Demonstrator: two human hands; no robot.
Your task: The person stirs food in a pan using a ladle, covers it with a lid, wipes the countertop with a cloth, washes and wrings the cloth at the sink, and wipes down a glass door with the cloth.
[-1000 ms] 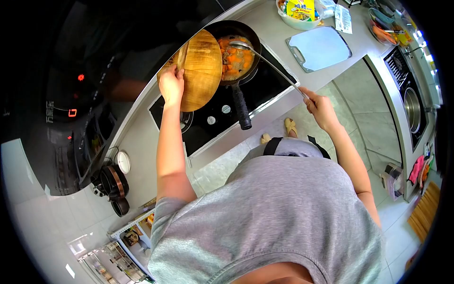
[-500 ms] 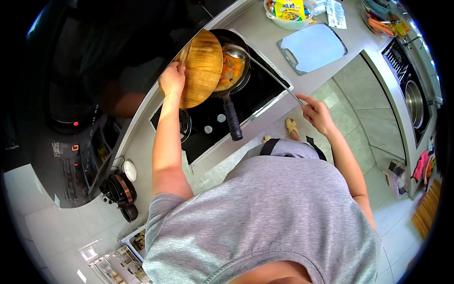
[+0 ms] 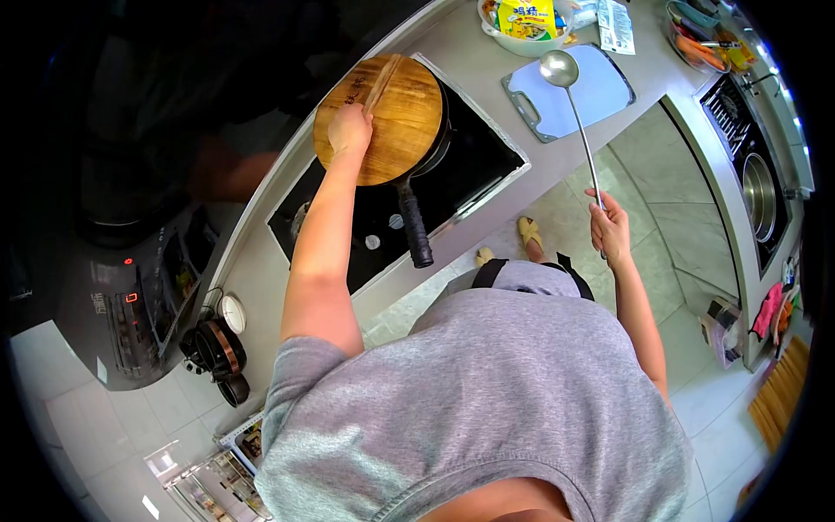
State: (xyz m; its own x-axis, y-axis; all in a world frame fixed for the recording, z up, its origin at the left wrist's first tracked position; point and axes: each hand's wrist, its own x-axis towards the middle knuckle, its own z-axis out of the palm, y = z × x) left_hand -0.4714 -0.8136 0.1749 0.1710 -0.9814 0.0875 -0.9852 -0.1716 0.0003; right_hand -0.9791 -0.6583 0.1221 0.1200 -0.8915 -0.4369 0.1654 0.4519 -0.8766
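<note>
Plainly, the left grip (image 3: 350,130) is clenched on the bar (image 3: 381,84) of the round wooden lid (image 3: 409,126), which spreads mostly to the right of those fingers. The bar's long axis runs from this grip away from the body, leaning slightly right. Directly under the lid sits the dark pan (image 3: 444,135); its rim shows only along the side farther right of the left grip, so the lid sits somewhat left of centre, and whether it rests on the rim cannot be told. The lid hides the contents. Below and right of the same grip, the wrapped pan handle (image 3: 416,228) points back toward the body, across the black stove (image 3: 478,161).

The left grip is much the nearer to the pan; the right grip (image 3: 611,228) is well apart, its fingers closed around the end of the steel ladle (image 3: 558,70). From there the shaft reaches away and slightly left, the bowl appearing over the cutting board (image 3: 600,91), off to the lid's right. Beyond the board on the tabletop (image 3: 539,165), farthest from both grips, stands a white bowl (image 3: 511,45) of packets.
</note>
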